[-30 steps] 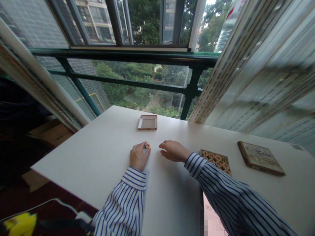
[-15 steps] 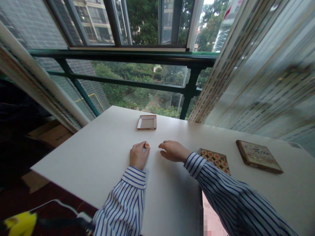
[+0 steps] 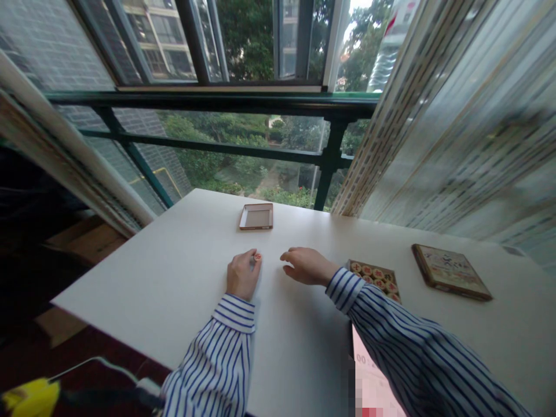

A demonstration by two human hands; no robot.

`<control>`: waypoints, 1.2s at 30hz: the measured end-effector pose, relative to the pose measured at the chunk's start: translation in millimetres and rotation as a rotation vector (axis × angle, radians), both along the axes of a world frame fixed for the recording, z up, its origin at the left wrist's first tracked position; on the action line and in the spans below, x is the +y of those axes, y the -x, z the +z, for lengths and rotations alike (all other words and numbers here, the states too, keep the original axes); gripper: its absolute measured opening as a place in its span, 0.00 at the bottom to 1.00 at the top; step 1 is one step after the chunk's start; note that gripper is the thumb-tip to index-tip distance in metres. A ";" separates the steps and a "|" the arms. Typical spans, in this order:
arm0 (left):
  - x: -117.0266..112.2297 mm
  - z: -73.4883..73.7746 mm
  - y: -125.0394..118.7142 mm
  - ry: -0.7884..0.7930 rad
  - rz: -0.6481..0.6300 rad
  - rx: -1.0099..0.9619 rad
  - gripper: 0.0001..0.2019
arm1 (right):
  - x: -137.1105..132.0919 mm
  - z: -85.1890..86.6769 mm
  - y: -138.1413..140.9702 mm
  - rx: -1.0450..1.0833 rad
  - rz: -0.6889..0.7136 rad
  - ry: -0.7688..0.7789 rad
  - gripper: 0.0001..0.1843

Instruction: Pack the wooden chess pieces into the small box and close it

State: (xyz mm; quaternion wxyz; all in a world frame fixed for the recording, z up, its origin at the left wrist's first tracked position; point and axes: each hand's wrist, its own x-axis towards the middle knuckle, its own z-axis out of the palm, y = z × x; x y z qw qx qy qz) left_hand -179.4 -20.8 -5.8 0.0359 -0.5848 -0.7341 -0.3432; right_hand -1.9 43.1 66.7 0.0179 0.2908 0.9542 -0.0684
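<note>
My left hand [image 3: 242, 277] is closed in a pinch on a small round Chinese chess piece [image 3: 258, 257] with a red character on its face. Thumb and index finger hold it at the middle of the white table; whether it touches the tabletop I cannot tell. To its right, my right hand [image 3: 308, 267] hovers with fingers apart and nothing in them. Past my right wrist lies a shallow box [image 3: 397, 279] with rows of similar red-marked pieces [image 3: 377, 272]. My right sleeve covers the box's near part.
An open, shallow brown-rimmed tray [image 3: 256, 216] sits near the table's far edge. At the right lies a flat box with a printed top [image 3: 452, 271]. A device with a pink screen [image 3: 369, 370] is partly under my right forearm. Beyond the white table [image 3: 143, 266] runs a green railing [image 3: 217, 145].
The view has shifted slightly, moving the boxes a little leftward in the picture. My left fingers have drawn a little closer around the piece. My right hand has barely moved.
</note>
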 end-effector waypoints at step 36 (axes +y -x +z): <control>-8.0 40.2 -56.7 -0.203 -0.235 0.029 0.12 | -7.8 25.6 -61.2 0.185 -0.111 -0.060 0.15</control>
